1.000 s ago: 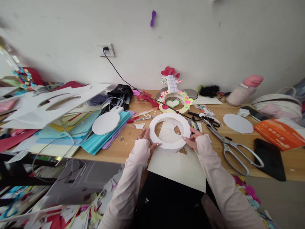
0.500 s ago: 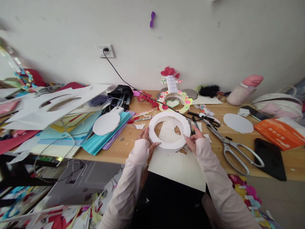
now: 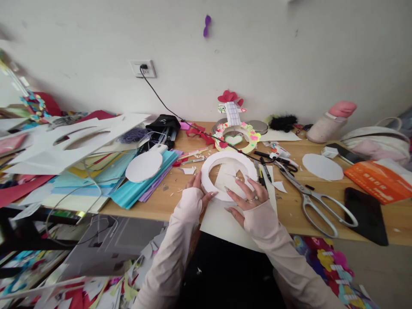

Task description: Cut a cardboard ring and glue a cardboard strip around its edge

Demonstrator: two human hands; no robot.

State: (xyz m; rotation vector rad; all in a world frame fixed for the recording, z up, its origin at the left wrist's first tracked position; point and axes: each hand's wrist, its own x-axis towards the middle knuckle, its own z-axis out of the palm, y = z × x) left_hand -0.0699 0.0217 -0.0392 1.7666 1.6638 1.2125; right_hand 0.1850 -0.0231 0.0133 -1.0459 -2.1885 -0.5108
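A thick white foam or card ring (image 3: pixel 211 168) lies near the table's front edge, over a cream sheet of paper (image 3: pixel 217 221). Its left side is gripped by my left hand (image 3: pixel 198 192), thumb at the front and fingers round the outer edge. My right hand (image 3: pixel 251 198) rests over the front right of the ring with its fingers spread, hiding part of the rim. Behind it stands a decorated ring (image 3: pixel 249 149) with hearts, a checked strip and red petals. Black markers (image 3: pixel 265 169) lie just right of the white ring.
Large scissors (image 3: pixel 313 201) and a black phone (image 3: pixel 365 216) lie to the right, below a white disc (image 3: pixel 322 166) and an orange packet (image 3: pixel 380 181). Left are stacked coloured papers (image 3: pixel 148 182), another white disc (image 3: pixel 143 166) and cut-out boards (image 3: pixel 41 150). A black cable (image 3: pixel 161 99) crosses from the wall socket.
My right hand has left the ring's right edge and moved left and forward over its front, fingers now spread. My left hand and the ring have hardly moved.
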